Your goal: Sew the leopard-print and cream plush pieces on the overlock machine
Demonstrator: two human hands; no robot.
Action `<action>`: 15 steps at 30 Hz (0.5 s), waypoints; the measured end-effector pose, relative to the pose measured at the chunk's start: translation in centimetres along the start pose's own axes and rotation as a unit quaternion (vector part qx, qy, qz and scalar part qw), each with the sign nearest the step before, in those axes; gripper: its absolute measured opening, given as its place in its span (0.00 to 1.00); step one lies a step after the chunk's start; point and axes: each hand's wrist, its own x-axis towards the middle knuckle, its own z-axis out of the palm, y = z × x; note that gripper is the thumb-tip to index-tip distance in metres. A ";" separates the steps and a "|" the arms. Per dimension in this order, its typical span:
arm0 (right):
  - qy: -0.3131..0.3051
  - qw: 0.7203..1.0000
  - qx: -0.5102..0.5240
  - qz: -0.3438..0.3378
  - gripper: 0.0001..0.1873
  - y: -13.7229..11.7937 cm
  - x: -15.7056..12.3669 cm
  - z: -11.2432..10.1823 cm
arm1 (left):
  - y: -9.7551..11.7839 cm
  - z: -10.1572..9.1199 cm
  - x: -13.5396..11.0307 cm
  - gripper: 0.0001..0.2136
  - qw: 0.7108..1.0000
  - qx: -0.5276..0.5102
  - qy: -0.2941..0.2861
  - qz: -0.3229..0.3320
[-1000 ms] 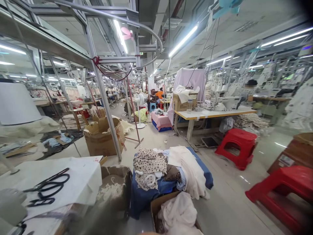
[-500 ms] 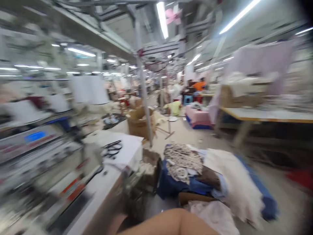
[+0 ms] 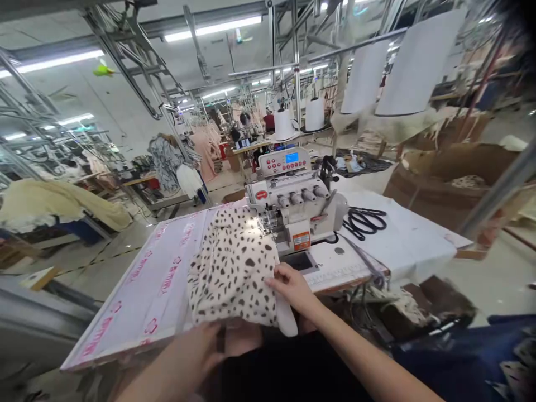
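A white spotted piece of fabric [image 3: 234, 268] lies on the machine table, its upper right corner by the needle area of a white overlock sewing machine [image 3: 293, 201]. My right hand [image 3: 291, 286] pinches the fabric's right edge with thumb and fingers, near a plain white strip [image 3: 286, 317] that hangs down there. At the fabric's front edge is my left hand [image 3: 209, 340], blurred, with its fingers partly hidden. Whether it grips the cloth does not show.
The table [image 3: 154, 273] has a printed plastic cover on its left. A coiled black cord [image 3: 364, 222] lies right of the machine. Thread cones [image 3: 283, 124] stand behind it. A cardboard box [image 3: 422, 195] is at right; dark blue cloth [image 3: 456, 357] lies low right.
My view has swung left from the aisle and floor piles to the sewing machine. Both hands and the spotted fabric now show; earlier only a bare arm showed at the bottom.
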 end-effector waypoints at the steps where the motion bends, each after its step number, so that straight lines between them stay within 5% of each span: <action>1: 0.005 1.000 0.001 0.001 0.12 -0.2 -0.1 0.1 | 0.8 -0.8 -0.5 0.13 0.999 -0.013 -0.047 0.005; 3: 0.013 1.000 0.001 -0.002 0.13 -0.6 -0.4 0.1 | 2.3 -2.7 -0.5 0.11 0.994 -0.056 -0.090 0.025; 4: 0.014 1.000 -0.002 -0.006 0.13 -0.8 -0.6 0.0 | 3.0 -3.6 0.2 0.11 0.995 -0.073 -0.055 0.037; 7: -0.008 1.000 -0.010 -0.009 0.15 -1.8 -1.2 -0.6 | 4.0 -5.4 4.9 0.12 0.978 -0.094 0.168 0.085; 9: -0.033 0.999 0.001 0.008 0.17 -2.5 -1.4 -1.3 | 4.1 -5.7 9.0 0.11 0.954 -0.105 0.262 0.105; 12: -0.060 0.997 0.037 0.034 0.19 -3.2 -1.6 -2.1 | 3.9 -5.3 13.6 0.11 0.950 -0.061 0.289 0.099; 15: -0.064 0.996 0.042 0.035 0.20 -3.3 -1.7 -2.5 | 3.7 -4.4 15.4 0.12 0.948 0.008 0.299 0.108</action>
